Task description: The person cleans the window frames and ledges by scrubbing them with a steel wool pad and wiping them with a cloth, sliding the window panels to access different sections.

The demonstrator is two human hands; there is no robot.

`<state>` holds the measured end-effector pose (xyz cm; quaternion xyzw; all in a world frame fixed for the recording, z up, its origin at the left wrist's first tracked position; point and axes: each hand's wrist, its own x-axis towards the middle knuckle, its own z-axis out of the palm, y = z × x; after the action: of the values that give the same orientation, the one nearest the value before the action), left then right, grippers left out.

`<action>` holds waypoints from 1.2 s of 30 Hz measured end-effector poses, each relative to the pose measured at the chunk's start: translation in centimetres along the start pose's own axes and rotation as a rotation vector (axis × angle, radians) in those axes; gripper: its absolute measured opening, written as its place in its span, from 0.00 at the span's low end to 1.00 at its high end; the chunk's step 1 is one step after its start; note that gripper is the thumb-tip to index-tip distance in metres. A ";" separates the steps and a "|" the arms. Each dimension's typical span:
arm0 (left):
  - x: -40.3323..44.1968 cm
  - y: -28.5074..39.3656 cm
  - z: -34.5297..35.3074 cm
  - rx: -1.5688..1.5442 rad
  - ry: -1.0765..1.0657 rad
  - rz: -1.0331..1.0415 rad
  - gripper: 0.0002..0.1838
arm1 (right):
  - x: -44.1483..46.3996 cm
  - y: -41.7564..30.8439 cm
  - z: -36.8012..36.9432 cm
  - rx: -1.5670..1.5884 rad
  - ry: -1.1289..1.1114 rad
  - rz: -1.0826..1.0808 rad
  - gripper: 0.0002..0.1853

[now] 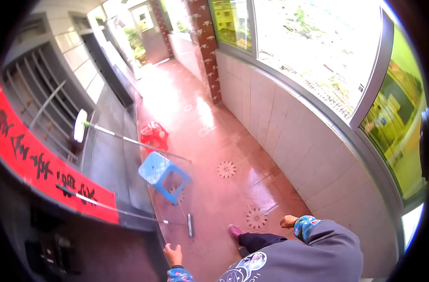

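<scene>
My left hand (173,254) is low in the view with its fingers apart and nothing in it. Nearest to it is a long-handled squeegee (191,225), its dark head on the floor and its thin pole slanting up to the left. My right hand (288,221) hangs by my side near the tiled wall, fingers curled in, with no object showing in it. Patterned blue cuffs show at both wrists. Farther off, a second pole with a white mop-like head (80,126) leans at the left wall, its head raised.
A blue plastic stool (160,171) stands on the red tiled floor (238,197), with a red stool (154,135) behind it. A red banner (50,171) with black characters is at left. Windows line the low right wall (289,127). A doorway (153,35) is at the far end.
</scene>
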<state>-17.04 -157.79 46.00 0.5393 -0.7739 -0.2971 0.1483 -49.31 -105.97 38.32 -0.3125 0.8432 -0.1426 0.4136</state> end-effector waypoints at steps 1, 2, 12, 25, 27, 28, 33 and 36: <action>3.1 1.4 -1.1 -0.018 0.048 0.135 0.29 | 1.6 -0.7 0.3 0.015 -0.036 0.045 0.15; 5.8 3.0 -2.5 0.016 0.096 0.216 0.28 | 3.2 -1.3 0.4 0.038 -0.029 0.042 0.15; 28.0 12.1 -14.9 0.576 0.212 0.390 0.30 | 15.8 -17.0 -5.8 0.418 0.264 -0.123 0.16; 47.1 -0.7 -10.1 1.045 0.009 0.521 0.44 | -1.1 -7.3 12.6 0.496 0.653 0.690 0.14; 42.5 2.4 -8.4 0.827 -0.063 0.624 0.42 | -4.6 -8.4 16.2 0.547 0.687 0.798 0.13; 40.2 3.5 -7.4 0.731 -0.111 0.675 0.42 | -6.6 -10.4 16.7 0.659 0.665 0.886 0.13; 29.7 6.7 -2.2 0.367 -0.589 0.833 0.38 | -9.5 -19.7 22.1 1.115 0.675 0.934 0.15; 24.8 7.9 0.0 0.260 -0.878 0.863 0.36 | -8.4 -24.8 22.9 1.004 0.490 0.839 0.16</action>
<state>-32.22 -178.76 48.61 0.0200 -0.9404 -0.3078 -0.1435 -17.24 -119.13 41.65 0.3098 0.7936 -0.4098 0.3261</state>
